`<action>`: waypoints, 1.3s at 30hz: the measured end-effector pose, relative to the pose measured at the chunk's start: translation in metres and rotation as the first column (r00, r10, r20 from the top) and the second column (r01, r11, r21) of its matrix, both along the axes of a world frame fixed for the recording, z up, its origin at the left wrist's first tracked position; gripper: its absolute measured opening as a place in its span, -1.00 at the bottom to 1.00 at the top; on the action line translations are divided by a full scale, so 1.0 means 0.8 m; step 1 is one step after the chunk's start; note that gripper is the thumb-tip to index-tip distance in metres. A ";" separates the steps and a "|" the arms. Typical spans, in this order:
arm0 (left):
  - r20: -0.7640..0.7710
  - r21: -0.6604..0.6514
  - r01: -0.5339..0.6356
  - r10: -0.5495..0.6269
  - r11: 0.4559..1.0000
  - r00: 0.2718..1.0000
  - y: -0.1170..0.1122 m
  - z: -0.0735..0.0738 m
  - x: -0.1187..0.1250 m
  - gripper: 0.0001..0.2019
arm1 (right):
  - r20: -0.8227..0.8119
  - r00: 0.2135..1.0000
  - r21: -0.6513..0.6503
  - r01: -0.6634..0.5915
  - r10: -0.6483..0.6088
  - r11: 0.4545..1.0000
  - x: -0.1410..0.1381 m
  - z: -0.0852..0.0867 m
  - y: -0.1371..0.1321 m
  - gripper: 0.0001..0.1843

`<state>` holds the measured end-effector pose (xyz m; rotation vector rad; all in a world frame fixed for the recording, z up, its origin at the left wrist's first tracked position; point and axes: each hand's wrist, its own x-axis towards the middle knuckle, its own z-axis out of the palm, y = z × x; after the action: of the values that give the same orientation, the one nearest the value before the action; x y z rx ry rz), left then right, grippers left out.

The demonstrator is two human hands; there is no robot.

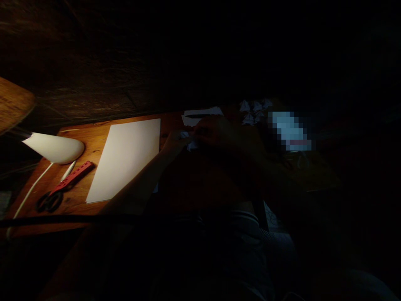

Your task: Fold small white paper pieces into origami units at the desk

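Observation:
Near the middle of the wooden table, my left hand [176,140] pinches the left side of a small folded piece of paper [193,145]. My right hand [213,128], in deep shadow, is closed over the right side of the same paper. Its fingers are hard to make out in the dark. Just beyond my hands lie some white paper pieces [200,112] with a dark, thin object across them. A large stack of white sheets [128,156] lies left of my left hand, partly behind my forearm.
Several small folded paper shapes [248,118] stand at the back right, near a blurred bright screen [291,130]. On the left are a white lamp base [58,147] with its cord, scissors [52,200], a red strip with holes [73,176] and a white pen-like stick [68,171].

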<state>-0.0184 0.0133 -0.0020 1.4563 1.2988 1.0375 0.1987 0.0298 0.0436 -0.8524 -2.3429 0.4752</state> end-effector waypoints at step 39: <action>0.172 0.020 0.004 -0.007 1.000 0.985 -0.001 0.002 -0.003 -0.70 | 0.026 0.998 0.169 -0.060 0.056 0.984 0.008 0.010 0.001 -0.75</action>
<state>-0.0212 0.0121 -0.0004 1.3521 1.1632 1.1493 0.2050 0.0309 0.0517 -0.7142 -2.3931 0.2855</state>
